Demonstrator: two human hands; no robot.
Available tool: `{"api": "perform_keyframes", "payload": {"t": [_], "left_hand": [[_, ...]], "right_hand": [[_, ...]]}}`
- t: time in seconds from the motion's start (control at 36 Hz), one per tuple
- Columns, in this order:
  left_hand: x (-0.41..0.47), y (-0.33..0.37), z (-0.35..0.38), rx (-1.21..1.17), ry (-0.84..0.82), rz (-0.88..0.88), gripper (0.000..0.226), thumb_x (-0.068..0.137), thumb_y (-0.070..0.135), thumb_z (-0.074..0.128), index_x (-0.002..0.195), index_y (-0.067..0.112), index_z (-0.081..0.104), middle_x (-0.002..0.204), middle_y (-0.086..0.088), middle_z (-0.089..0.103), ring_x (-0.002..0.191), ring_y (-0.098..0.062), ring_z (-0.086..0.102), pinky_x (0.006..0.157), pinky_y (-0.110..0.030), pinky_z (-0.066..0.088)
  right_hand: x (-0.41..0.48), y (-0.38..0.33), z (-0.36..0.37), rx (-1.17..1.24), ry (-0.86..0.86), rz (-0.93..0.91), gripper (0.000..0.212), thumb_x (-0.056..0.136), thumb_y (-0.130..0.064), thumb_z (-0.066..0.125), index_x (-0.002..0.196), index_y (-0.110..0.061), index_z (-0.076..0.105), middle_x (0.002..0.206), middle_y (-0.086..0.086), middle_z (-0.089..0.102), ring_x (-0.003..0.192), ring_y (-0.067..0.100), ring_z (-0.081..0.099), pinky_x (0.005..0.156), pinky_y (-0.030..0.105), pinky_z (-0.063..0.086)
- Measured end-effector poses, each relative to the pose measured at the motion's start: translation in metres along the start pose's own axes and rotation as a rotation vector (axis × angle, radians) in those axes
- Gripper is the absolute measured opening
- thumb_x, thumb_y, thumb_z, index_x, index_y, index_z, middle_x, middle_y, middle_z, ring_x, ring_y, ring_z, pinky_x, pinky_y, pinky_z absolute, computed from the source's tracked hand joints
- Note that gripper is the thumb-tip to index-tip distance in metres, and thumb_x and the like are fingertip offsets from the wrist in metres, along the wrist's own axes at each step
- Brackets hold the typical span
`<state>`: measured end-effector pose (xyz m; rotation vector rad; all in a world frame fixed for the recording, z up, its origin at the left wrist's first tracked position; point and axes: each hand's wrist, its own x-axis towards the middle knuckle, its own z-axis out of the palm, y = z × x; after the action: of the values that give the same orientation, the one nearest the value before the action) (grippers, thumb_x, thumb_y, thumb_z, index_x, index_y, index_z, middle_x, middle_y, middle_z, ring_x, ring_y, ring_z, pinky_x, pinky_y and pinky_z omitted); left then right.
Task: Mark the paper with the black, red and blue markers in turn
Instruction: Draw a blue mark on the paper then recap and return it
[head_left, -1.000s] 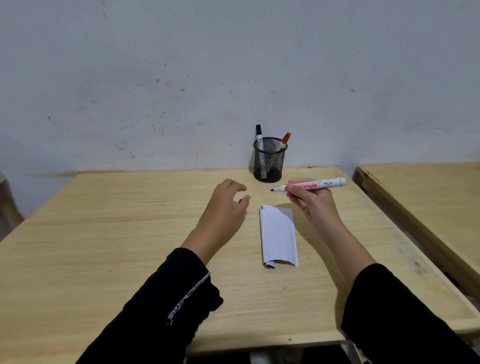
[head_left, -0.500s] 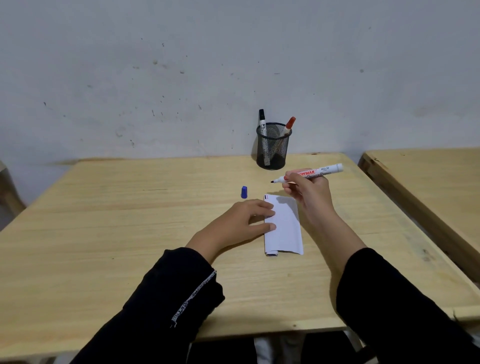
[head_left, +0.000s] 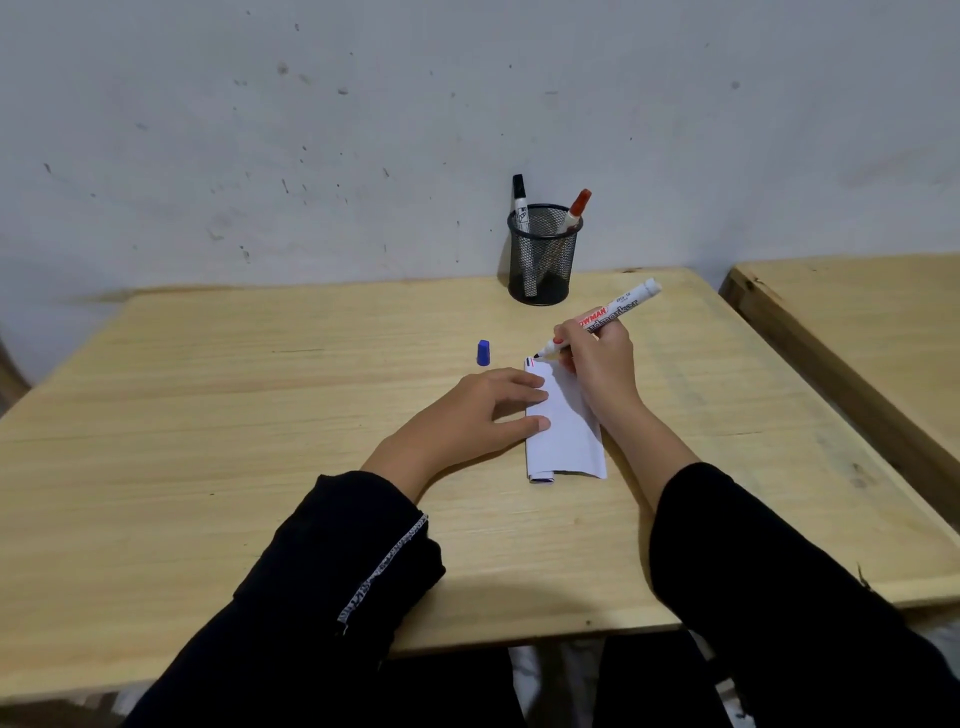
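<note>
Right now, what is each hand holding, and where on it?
The right hand holds the uncapped marker around its lower barrel, near the tip. The left hand holds nothing; it presses flat on the paper.

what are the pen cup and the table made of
Pen cup: black wire mesh, likely metal with a matte coat; the markers show through its wall. Table: pale wood, visible grain, dull unpolished finish; whether solid or veneer is unclear.

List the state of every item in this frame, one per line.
Uncapped white marker: held, tip at paper's far edge.
Folded white paper: flat, pinned, marked at top.
Small blue cap: off, standing on table.
Black mesh cup: upright, holding two capped markers.
Left hand: pressing paper.
Right hand: gripping marker.
</note>
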<state>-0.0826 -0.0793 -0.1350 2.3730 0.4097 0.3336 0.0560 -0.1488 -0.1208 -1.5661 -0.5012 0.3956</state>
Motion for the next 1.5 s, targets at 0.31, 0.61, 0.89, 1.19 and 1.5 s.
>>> {"api": "perform_keyframes", "payload": {"t": [0.31, 0.61, 0.89, 1.19, 1.5], "left_hand": [[-0.001, 0.003, -0.001, -0.015, -0.014, -0.013, 0.039, 0.086, 0.033, 0.064, 0.122, 0.018, 0.063, 0.136, 0.008, 0.053, 0.124, -0.005, 0.047, 0.106, -0.029, 0.039], [0.000, 0.003, -0.002, -0.006, -0.025, -0.024, 0.039, 0.086, 0.032, 0.065, 0.122, 0.017, 0.063, 0.136, 0.007, 0.053, 0.122, -0.002, 0.047, 0.099, -0.014, 0.035], [0.000, 0.002, -0.002, -0.029, -0.027, -0.030, 0.039, 0.085, 0.033, 0.065, 0.121, 0.018, 0.064, 0.134, 0.010, 0.053, 0.116, 0.004, 0.047, 0.090, -0.002, 0.032], [0.002, 0.005, -0.006, 0.049, -0.030, -0.002, 0.037, 0.085, 0.037, 0.064, 0.117, 0.019, 0.065, 0.129, 0.009, 0.054, 0.120, -0.005, 0.048, 0.102, -0.028, 0.041], [0.020, -0.001, -0.024, 0.293, 0.172, -0.173, 0.046, 0.096, 0.032, 0.046, 0.139, 0.017, 0.042, 0.135, -0.006, 0.044, 0.128, -0.022, 0.035, 0.103, -0.035, 0.037]], "right_hand": [[0.002, 0.003, 0.002, -0.065, -0.006, -0.021, 0.010, 0.087, -0.017, 0.055, 0.089, -0.007, 0.053, 0.071, -0.002, 0.054, 0.064, 0.008, 0.054, 0.058, 0.018, 0.042], [0.004, 0.004, 0.003, -0.134, -0.022, -0.021, 0.012, 0.086, -0.018, 0.053, 0.087, -0.005, 0.051, 0.074, 0.002, 0.050, 0.066, 0.011, 0.048, 0.058, 0.021, 0.041], [0.004, 0.003, -0.002, 0.024, 0.005, 0.043, 0.008, 0.083, -0.012, 0.054, 0.076, -0.008, 0.052, 0.064, 0.002, 0.051, 0.057, 0.011, 0.047, 0.057, 0.024, 0.042], [0.007, -0.012, -0.013, 0.424, 0.050, 0.140, 0.012, 0.085, -0.003, 0.054, 0.073, -0.008, 0.054, 0.063, 0.004, 0.053, 0.047, 0.008, 0.044, 0.048, 0.018, 0.039], [0.005, -0.036, -0.029, 0.526, 0.033, 0.104, 0.018, 0.084, 0.002, 0.051, 0.068, -0.006, 0.052, 0.064, 0.005, 0.050, 0.044, 0.008, 0.043, 0.044, 0.017, 0.037]]}}
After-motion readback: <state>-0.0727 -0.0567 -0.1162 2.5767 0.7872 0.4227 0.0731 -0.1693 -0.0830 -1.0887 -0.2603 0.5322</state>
